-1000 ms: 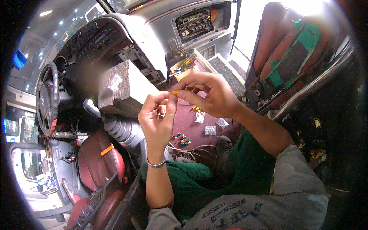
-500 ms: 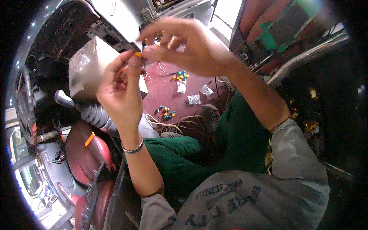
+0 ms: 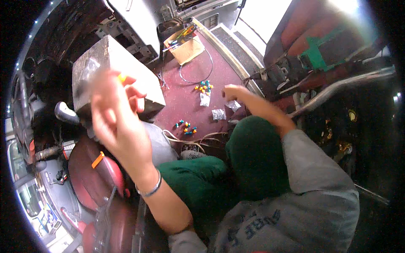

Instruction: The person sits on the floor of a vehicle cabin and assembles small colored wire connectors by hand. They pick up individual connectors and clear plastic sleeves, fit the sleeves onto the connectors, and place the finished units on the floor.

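Observation:
Raised at the left, my left hand is closed, pinching a small yellow-orange piece near its fingertips. Motion smears those fingertips, so the piece's exact kind is hidden. My right hand hangs lower, beyond my right knee, its fingers curled down. Whatever those fingers may hold does not show. Closest to it are a clear plastic bag and a pile of small yellow and teal pieces on the dark red floor. A second bag touches the pile, and a third bag lies nearer me.
More small coloured pieces lie scattered nearer my feet, beside pale cables. Farther off stands an open cardboard box of tools, with a thin black cable looped by it. A pale block-shaped box rises behind my left hand, near a gear lever.
My right hand has left the yellow-orange piece and dropped down and to the right, toward the floor. My left hand has shifted left and slightly down with the piece.

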The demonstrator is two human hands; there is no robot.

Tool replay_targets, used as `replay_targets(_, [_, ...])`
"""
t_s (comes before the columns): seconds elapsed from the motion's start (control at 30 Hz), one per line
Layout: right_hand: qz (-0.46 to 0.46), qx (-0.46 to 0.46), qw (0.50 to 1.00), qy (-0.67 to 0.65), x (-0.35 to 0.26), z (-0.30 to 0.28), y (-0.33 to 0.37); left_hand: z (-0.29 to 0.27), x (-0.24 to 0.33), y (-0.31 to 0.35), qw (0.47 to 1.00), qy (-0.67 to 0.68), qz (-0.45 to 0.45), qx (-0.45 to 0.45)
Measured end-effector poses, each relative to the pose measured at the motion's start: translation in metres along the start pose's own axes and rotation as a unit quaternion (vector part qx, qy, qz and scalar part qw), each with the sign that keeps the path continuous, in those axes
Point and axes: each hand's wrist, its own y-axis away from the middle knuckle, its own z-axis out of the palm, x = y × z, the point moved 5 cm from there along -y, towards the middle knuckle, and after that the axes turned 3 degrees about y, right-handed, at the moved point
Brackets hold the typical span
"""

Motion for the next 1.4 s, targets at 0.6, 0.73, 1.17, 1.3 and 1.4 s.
replay_targets(0.6, [-0.026,0.129,0.987,0.09,0.019,0.071,0.006,-0.027,0.005,0.002,0.999,-0.017,-0.016,0.027])
replay_targets(0.73, [-0.118,0.04,0.981,0.15,0.034,-0.003,0.024,0.002,-0.011,0.003,0.979,0.157,-0.111,-0.07])
replay_targets(1.17, [-0.397,0.315,0.84,-0.193,-0.328,-0.368,0.307,0.034,-0.013,0.028,0.991,0.052,-0.017,-0.12])
replay_targets(1.3, [-0.313,0.349,0.814,-0.343,-0.309,-0.336,0.31,0.037,0.002,0.035,0.993,0.074,-0.04,-0.085])
replay_targets(1.4, [-0.324,0.404,0.773,-0.367,-0.286,-0.326,0.304,0.03,-0.015,0.025,0.994,0.063,-0.011,-0.091])
